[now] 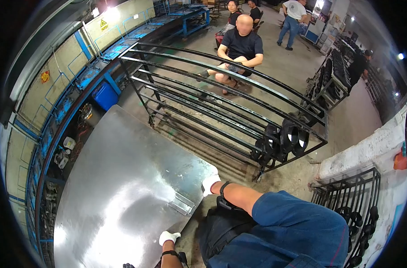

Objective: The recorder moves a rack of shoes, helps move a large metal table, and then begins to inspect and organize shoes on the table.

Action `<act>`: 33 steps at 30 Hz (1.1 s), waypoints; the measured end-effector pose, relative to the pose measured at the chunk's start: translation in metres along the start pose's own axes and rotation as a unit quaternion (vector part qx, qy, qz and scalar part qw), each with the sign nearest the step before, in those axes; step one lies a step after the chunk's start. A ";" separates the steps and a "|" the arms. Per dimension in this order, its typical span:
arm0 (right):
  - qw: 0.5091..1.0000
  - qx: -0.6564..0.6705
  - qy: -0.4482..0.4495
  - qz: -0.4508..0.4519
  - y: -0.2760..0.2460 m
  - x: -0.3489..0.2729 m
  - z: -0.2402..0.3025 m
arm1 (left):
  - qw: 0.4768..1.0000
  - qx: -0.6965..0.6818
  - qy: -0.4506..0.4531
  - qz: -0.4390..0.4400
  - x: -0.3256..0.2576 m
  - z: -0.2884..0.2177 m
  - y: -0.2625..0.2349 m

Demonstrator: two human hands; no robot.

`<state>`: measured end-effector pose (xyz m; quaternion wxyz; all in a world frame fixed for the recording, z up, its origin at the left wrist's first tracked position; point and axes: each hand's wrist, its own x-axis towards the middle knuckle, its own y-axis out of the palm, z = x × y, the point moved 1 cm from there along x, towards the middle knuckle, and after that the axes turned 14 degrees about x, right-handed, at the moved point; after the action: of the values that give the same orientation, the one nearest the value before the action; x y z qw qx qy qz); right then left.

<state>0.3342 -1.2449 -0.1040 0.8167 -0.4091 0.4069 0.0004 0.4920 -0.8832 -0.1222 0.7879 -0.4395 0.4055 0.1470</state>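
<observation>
At the edge of the metal worktop [123, 165], I monitor two hands in white gloves via head cam.

1. L hand [169, 237]: located at lower R edge of worktop. Finger detail is too small at this res.; I can't tell how far open it is, nor if it has hold of anything.
2. R hand [209, 184]: located at worktop's R corner, overlapping the edge in view. Fingers partly hidden; I can't tell opening or grip. Dark strap [223, 195] around the forearm, nr. the glove.
3. Worktop pos.: L and lower ctr. of my view, surface reflective. Slotted plate [182, 204] sits nr. its R edge, btwn the hands.
4. Surroundings: black rack [192, 103] stands beyond worktop, w/ black rounded parts [289, 136] at its R end. Seated person [242, 47] is behind the rack; blue bin [105, 95] is beyond worktop's upper end.
</observation>
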 end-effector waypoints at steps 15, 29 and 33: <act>1.000 -0.005 -0.004 0.008 -0.001 -0.001 0.002 | 1.000 -0.001 -0.011 0.004 -0.010 -0.002 -0.008; 1.000 -0.011 -0.015 -0.013 0.005 0.008 -0.005 | 1.000 -0.008 0.002 0.000 -0.016 -0.005 -0.016; 1.000 -0.007 -0.018 -0.023 0.003 0.002 0.000 | 1.000 -0.007 0.006 -0.006 -0.013 0.000 -0.010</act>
<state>0.3343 -1.2435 -0.1076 0.8212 -0.4236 0.3823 -0.0082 0.4893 -0.8873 -0.1066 0.7832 -0.4484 0.4066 0.1423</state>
